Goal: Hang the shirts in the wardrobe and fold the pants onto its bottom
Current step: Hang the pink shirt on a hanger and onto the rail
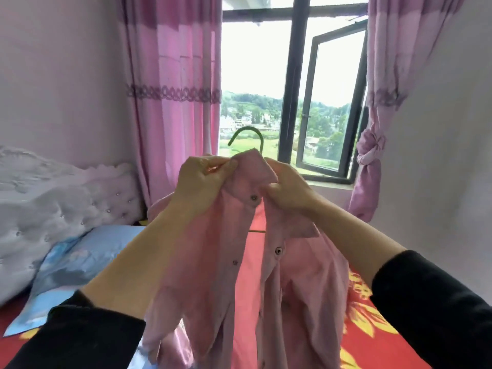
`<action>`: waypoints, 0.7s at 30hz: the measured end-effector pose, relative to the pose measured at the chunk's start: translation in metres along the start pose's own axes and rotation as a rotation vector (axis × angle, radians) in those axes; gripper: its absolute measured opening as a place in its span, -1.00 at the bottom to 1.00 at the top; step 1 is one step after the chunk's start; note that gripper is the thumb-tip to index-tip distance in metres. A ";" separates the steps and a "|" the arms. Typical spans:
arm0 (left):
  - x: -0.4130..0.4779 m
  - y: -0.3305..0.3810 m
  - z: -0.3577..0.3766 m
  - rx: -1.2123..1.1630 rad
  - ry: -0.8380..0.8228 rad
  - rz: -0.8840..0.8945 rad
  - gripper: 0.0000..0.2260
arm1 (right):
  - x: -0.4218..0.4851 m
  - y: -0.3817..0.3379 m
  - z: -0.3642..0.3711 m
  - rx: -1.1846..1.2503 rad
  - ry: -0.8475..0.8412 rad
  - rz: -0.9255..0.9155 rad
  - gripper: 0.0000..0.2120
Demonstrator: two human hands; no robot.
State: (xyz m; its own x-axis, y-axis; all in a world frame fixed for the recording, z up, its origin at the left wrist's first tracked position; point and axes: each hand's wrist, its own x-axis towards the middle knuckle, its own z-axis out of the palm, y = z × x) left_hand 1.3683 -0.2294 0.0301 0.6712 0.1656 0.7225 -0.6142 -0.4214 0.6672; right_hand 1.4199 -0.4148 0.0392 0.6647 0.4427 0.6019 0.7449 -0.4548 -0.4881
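A pink button-up shirt (298, 272) hangs in front of me on a hanger whose green hook (249, 134) sticks up above the collar. The front is unbuttoned, and the hanger's lower bar shows through the gap. My left hand (205, 177) pinches the collar on its left side. My right hand (287, 187) grips the collar and top placket on the right side. Both hands hold the shirt up above the bed. No wardrobe or pants are in view.
Below lies a bed with a red flowered cover (372, 328), a blue pillow (80, 262) and a white tufted headboard (53, 203) at left. Straight ahead a window (330, 102) stands open between pink curtains (175, 89). A wall (447, 129) runs along the right.
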 end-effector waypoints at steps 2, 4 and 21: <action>-0.017 0.009 -0.013 0.084 -0.030 -0.030 -0.92 | 0.000 -0.012 0.005 0.073 0.058 0.011 -0.88; -0.040 0.008 -0.033 0.175 -0.034 -0.039 -0.84 | 0.002 -0.027 0.007 0.158 0.122 0.041 -0.90; -0.140 0.125 -0.237 0.815 0.396 -0.084 -0.74 | 0.005 -0.208 0.056 0.551 -0.026 -0.229 -0.88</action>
State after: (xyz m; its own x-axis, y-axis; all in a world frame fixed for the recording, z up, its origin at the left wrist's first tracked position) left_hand 1.0995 -0.0940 0.0554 0.4165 0.4550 0.7871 0.0154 -0.8692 0.4943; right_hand 1.2715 -0.2742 0.1083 0.4794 0.5041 0.7184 0.7850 0.1197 -0.6078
